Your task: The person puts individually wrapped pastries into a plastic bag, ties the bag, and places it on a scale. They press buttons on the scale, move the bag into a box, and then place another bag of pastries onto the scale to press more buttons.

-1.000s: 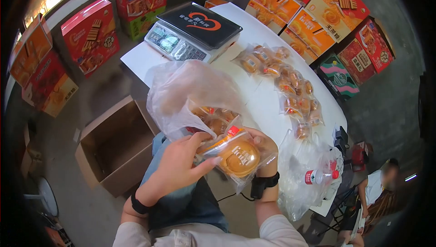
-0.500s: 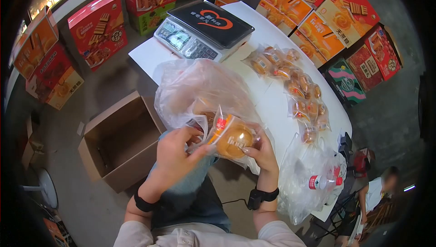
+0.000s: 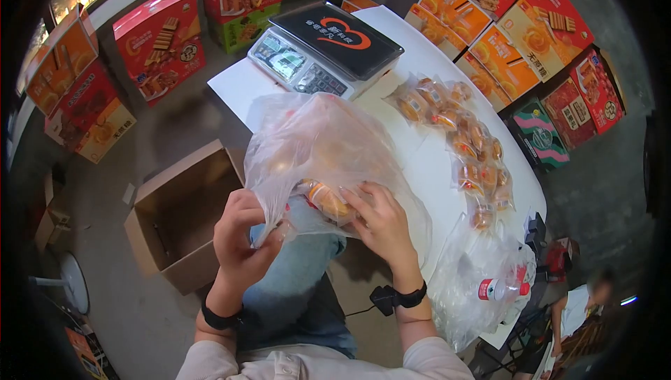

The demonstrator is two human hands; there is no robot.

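A large, cloudy plastic bag (image 3: 314, 125) with rounded things inside stands at the table's near edge. My left hand (image 3: 244, 237) is closed on the bag's left edge and pulls it outward. At the bag's mouth, my right hand (image 3: 383, 223) has its fingers on a wrapped round bun (image 3: 327, 202). The bun is tilted and partly covered by the bag film. To the right, several more wrapped buns (image 3: 467, 139) lie in a curved row on the white table (image 3: 412, 170).
A digital scale (image 3: 328, 48) stands at the back of the table. An open cardboard box (image 3: 185, 216) is on the floor at left. Clear plastic bags (image 3: 465, 296) and a bottle (image 3: 503, 289) lie at right. Gift boxes (image 3: 159, 43) line the floor; a person (image 3: 570, 317) sits lower right.
The wrapped bun has gone from in front of the bag, between both hands, to the bag's mouth. My left hand has left the bun and now grips the bag's edge, lower left.
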